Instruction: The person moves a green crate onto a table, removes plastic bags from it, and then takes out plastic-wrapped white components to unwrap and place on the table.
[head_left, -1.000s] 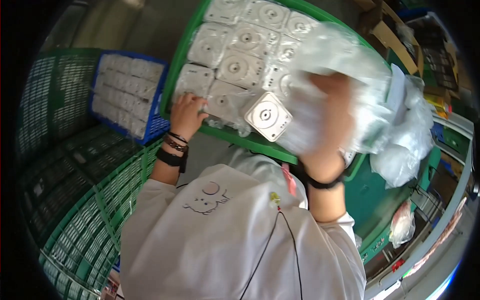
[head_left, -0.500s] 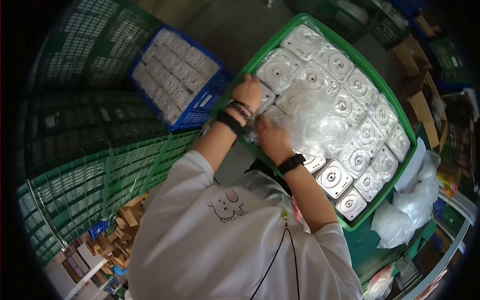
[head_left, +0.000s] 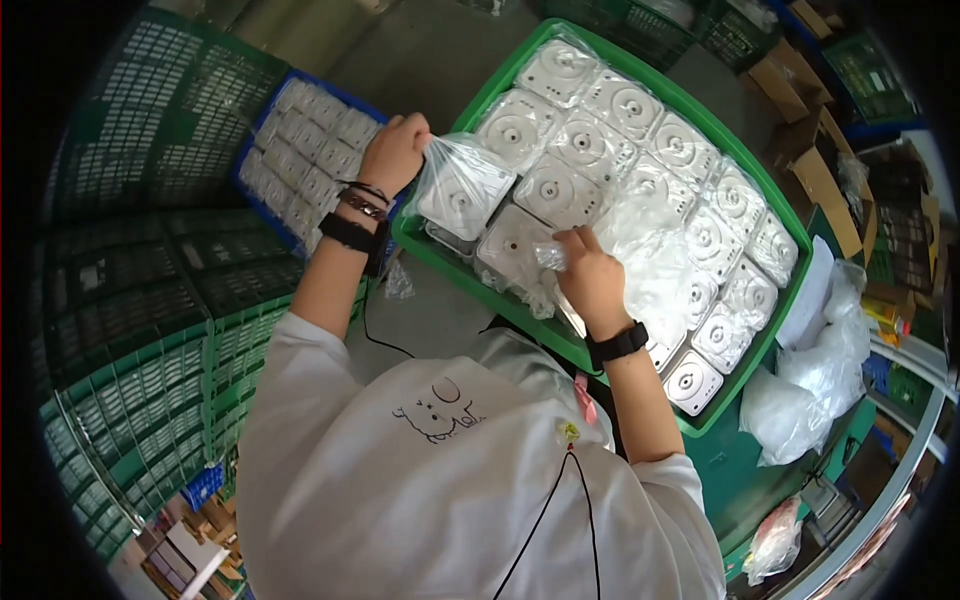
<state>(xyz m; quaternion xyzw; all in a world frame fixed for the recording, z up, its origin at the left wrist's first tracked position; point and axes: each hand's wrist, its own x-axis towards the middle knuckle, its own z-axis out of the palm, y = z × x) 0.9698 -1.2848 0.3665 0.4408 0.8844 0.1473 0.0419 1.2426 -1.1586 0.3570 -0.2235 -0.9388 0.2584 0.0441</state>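
Note:
My left hand (head_left: 394, 152) pinches the gathered top of a clear plastic bag (head_left: 440, 165). Inside that bag is a white, squarish plastic housing (head_left: 462, 200) with a round centre, at the left corner of the green crate (head_left: 402, 228). Closed fingers of my right hand (head_left: 592, 285) grip a crumpled bit of clear plastic film (head_left: 548, 256), beside another white housing (head_left: 512, 240) in the crate. More such housings (head_left: 582, 142), many wrapped in clear film, fill the crate in rows. Loose film (head_left: 640, 235) lies on the middle ones.
A blue crate (head_left: 372, 108) of smaller white wrapped parts stands at the left. Stacked green mesh crates (head_left: 140, 330) line the left side. Bundled clear plastic bags (head_left: 800, 400) lie to the right, near opened cardboard boxes (head_left: 835, 180).
My left hand has moved left and up, pulling the bag's top out from the crate. My right hand has shifted slightly right. The view has shifted a little.

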